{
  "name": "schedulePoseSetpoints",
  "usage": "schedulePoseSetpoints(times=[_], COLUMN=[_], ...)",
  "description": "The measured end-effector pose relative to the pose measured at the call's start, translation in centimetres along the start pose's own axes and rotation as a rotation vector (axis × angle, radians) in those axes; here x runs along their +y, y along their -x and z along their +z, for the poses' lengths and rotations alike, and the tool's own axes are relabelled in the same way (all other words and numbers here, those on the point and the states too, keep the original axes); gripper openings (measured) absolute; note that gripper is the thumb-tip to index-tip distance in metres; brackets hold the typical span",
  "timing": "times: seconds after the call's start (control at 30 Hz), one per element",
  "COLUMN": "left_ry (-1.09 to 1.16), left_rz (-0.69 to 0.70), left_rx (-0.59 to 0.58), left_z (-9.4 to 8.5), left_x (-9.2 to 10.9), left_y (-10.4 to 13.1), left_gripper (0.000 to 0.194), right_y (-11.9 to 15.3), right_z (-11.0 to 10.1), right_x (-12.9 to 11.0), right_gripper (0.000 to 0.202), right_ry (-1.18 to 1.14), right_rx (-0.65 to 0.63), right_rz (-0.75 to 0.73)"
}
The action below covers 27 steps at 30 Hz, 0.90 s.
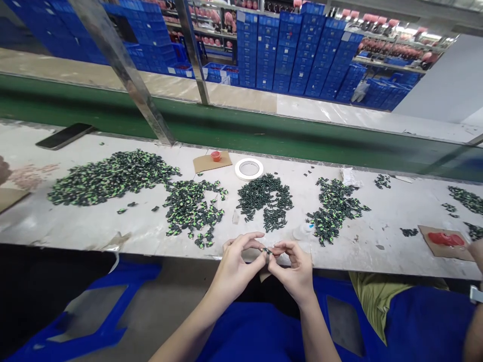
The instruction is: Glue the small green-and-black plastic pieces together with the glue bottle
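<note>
Over the front edge of the white table, my left hand (241, 256) and my right hand (292, 264) meet fingertip to fingertip. Pinched between them is a small dark green part (266, 251), mostly covered by the fingers. Just beyond the hands lies a pile of small dark green oblong pieces (254, 196). To its left spreads a heap of dark parts with bright green spots (194, 206), and a similar spotted heap (334, 203) is on the right. Near my right hand rests a small clear plastic item (302, 231) with a blue spot.
A roll of white tape (249, 169) and a red cup (216, 156) on cardboard sit behind the piles. A larger heap (113, 176) and a phone (66, 136) lie left. A co-worker's arm (475, 311) is at right, by red material (445, 239). Metal posts (124, 70) rise behind.
</note>
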<state>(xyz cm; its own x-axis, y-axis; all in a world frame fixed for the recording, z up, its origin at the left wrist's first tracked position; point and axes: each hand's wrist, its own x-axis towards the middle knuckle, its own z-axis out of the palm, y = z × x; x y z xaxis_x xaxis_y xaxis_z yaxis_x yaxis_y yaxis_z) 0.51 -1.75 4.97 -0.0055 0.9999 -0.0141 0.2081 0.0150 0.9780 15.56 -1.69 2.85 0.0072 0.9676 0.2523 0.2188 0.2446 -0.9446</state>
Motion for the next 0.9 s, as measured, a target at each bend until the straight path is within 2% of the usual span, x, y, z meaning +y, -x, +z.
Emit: schedulePoseSetpoints(times=[0.17,0.3,0.47,0.73,0.9], left_ry=[0.133,0.08,-0.015,-0.072,-0.076], left_rz=[-0.021,0.08,0.143,0.182,0.186], left_rx=[-0.088,-0.053,-0.015,-0.044,-0.085], left_z=[0.3,0.5,0.4,-0.3,0.0], left_x=[0.3,0.1,-0.3,-0.5,-0.8], left_y=[-0.8,-1.2,-1.4,-1.9,-2.1], left_gripper=[0.025,0.012,0.01,0.012,0.011], right_y=[-0.5,-0.9,-1.1,-1.0,-0.7], right_z=[-0.1,-0.1,-0.1,-0.1,-0.1], right_x=[0.3,-0.1,-0.5,-0.2,0.0], right_gripper=[0.022,0.023,0.027,0.031,0.022], right_ry=[-0.095,-0.177,-0.266,-0.252,-0.209], right_rx=[0.057,0.122,0.118,0.082,0.089], right_rz=[0.08,0.143,0.21,0.212,0.183])
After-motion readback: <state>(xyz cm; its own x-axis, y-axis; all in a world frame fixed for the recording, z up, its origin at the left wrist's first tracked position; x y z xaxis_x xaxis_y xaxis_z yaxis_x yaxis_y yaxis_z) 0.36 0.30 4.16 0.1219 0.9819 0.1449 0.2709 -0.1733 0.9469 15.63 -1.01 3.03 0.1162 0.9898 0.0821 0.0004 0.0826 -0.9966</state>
